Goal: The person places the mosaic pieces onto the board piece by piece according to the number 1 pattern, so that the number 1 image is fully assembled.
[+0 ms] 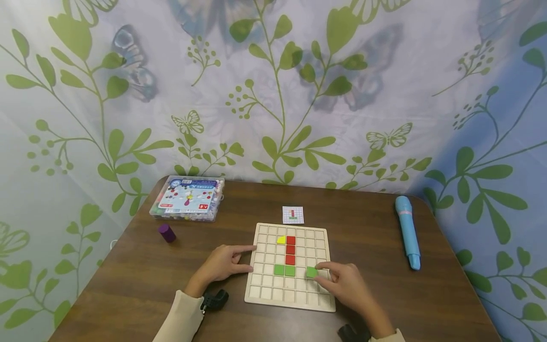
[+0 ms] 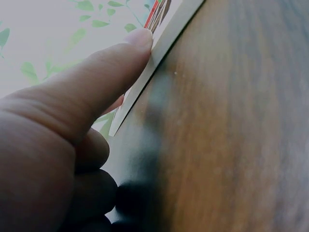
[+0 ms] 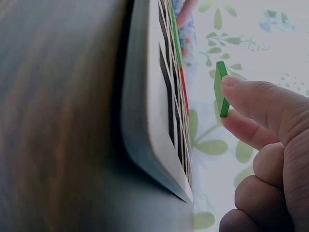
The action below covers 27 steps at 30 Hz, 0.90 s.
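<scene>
A light wooden grid board (image 1: 289,297) lies on the table. Set in its cells are a yellow piece (image 1: 281,240) with a cut corner, a column of three red squares (image 1: 290,250) and two green squares (image 1: 279,270) side by side. My right hand (image 1: 348,287) pinches another green square tile (image 3: 220,89) between thumb and index finger, raised above the board's right part. At the board's left edge, my left hand (image 1: 220,263) touches the rim with thumb and index finger extended. Its other fingers are curled under in the left wrist view.
Just behind the board lies a small pattern card (image 1: 293,215). A clear plastic case (image 1: 188,198) sits at the back left, with a purple cylinder (image 1: 167,233) in front of it. Toward the right edge lies a blue microphone (image 1: 408,232). A patterned cloth hangs behind the table.
</scene>
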Each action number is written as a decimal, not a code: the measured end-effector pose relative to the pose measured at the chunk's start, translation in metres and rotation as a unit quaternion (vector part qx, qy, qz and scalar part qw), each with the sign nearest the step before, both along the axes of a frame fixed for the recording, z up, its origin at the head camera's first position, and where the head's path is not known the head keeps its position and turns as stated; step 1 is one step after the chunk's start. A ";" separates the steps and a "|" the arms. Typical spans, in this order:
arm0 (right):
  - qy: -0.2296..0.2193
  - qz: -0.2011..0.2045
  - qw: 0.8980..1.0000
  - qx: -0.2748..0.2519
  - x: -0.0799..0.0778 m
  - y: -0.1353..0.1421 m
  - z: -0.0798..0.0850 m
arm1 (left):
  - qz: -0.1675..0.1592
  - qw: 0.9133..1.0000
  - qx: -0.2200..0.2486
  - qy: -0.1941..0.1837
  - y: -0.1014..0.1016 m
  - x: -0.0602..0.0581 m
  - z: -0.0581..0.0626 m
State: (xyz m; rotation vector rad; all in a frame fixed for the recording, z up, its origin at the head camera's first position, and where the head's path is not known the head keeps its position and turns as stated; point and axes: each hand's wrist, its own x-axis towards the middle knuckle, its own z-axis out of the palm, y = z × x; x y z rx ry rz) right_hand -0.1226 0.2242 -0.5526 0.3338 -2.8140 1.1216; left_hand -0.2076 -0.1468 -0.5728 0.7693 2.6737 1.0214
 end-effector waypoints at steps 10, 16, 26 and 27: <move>0.008 0.015 1.000 0.003 -0.007 -0.009 -0.005 | 0.001 1.000 0.002 0.009 0.001 0.000 -0.001; 0.026 0.026 0.999 0.001 -0.012 -0.012 -0.011 | 0.000 1.000 0.005 0.008 0.001 0.000 0.000; 0.013 0.010 1.000 -0.016 -0.014 -0.017 -0.017 | -0.001 1.000 0.002 0.007 0.000 -0.001 -0.003; 0.012 0.010 1.000 -0.018 -0.014 -0.018 -0.018 | -0.001 1.000 0.004 0.009 -0.001 -0.001 -0.003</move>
